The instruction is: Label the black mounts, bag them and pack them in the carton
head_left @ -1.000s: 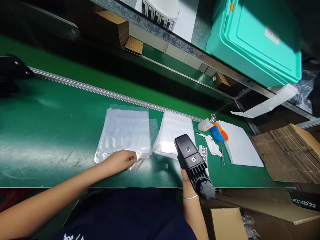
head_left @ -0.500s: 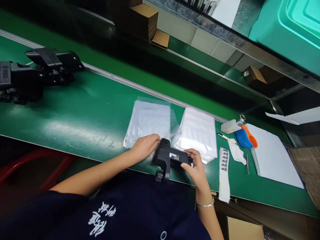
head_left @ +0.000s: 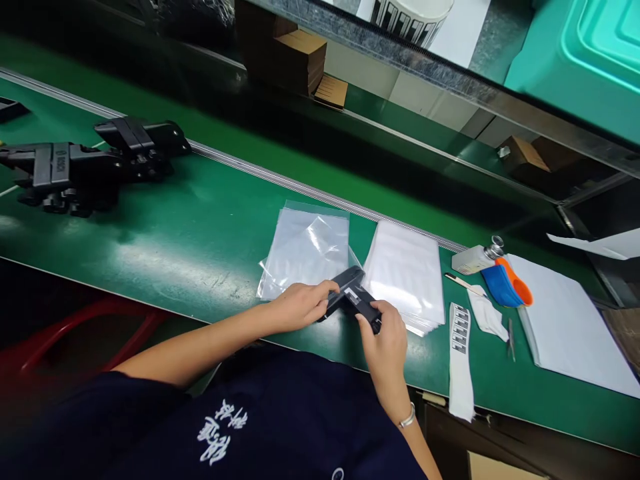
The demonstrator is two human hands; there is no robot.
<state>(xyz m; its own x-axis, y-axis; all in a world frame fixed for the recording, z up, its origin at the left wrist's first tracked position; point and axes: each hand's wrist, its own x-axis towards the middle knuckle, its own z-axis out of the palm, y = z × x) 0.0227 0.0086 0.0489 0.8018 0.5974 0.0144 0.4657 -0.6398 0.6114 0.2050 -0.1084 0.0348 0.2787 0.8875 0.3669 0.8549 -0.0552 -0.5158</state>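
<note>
A black T-shaped plastic bracket with a small white label is held over the table's front edge. Its arm is wrapped by the fingers and thumb of my right hand. My left hand is closed on the crosspiece, fingertips on top. Just behind the bracket lies a stack of clear plastic bags, the uppermost one askew and glossy. To its right sits a second stack of whitish plastic bags, partly covered by the bracket and my right hand.
Several black brackets are piled at the left. On the right lie a label strip, a white cloth, tweezers, a brush, a bottle, a blue-orange tape holder and white sheets. A shelf overhangs.
The bracket has been turned, so its crosspiece now slants and its knob is out of sight. My left hand has moved from beside the crosspiece onto it. The view has shifted slightly left.
</note>
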